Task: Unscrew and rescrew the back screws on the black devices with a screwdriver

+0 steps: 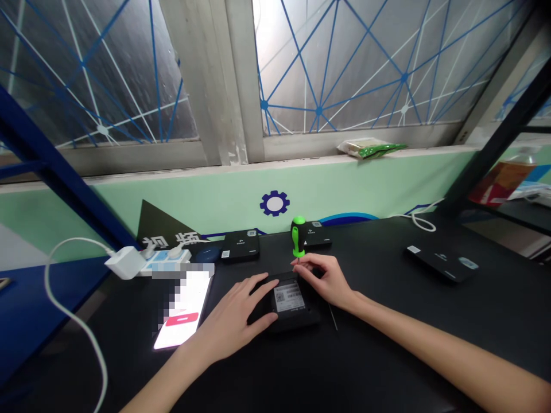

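A black box-like device [297,318] with a white label [289,297] lies on the black table. My left hand [241,312] rests on its left side with the fingers spread. At the device's far edge, my right hand [325,278] pinches the lower part of a green and black screwdriver [298,236], which stands upright with its handle on top. The tip is hidden by the fingers. A thin metal rod [333,317] lies beside the device, below my right hand.
A lit phone [185,310] lies left of my left hand, near a power strip [166,261] and white charger [125,263]. Black boxes stand at the back [240,245], [319,234], and another black device [441,263] lies at the right. A white cable [81,318] hangs at the left.
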The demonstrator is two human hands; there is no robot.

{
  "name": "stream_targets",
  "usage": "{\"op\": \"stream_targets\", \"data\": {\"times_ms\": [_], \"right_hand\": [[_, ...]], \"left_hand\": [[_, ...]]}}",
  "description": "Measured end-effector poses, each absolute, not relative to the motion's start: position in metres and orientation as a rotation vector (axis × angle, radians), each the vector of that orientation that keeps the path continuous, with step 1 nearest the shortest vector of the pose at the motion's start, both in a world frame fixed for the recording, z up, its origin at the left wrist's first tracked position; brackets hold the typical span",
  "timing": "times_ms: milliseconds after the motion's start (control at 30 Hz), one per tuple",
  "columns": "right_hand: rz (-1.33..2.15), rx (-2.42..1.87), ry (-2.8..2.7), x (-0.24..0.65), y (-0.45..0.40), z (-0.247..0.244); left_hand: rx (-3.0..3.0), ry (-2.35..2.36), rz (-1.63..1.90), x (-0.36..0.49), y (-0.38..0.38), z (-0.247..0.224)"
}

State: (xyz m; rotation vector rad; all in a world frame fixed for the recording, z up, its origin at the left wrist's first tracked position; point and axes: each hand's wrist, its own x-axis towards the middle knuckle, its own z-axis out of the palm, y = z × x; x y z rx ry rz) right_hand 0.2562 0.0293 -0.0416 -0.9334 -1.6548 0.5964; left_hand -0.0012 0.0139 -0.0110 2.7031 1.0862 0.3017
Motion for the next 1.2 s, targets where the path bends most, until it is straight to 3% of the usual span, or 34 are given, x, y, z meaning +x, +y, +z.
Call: {"op": "stream_targets", "data": {"times_ms": [1200], "right_hand": [[0.659, -0.938, -1.664, 0.258, 0.0288, -0.0424]], "left_hand": [[2.696, 1.103, 0.292, -0.0008, 0.0126, -0.0095]]}}
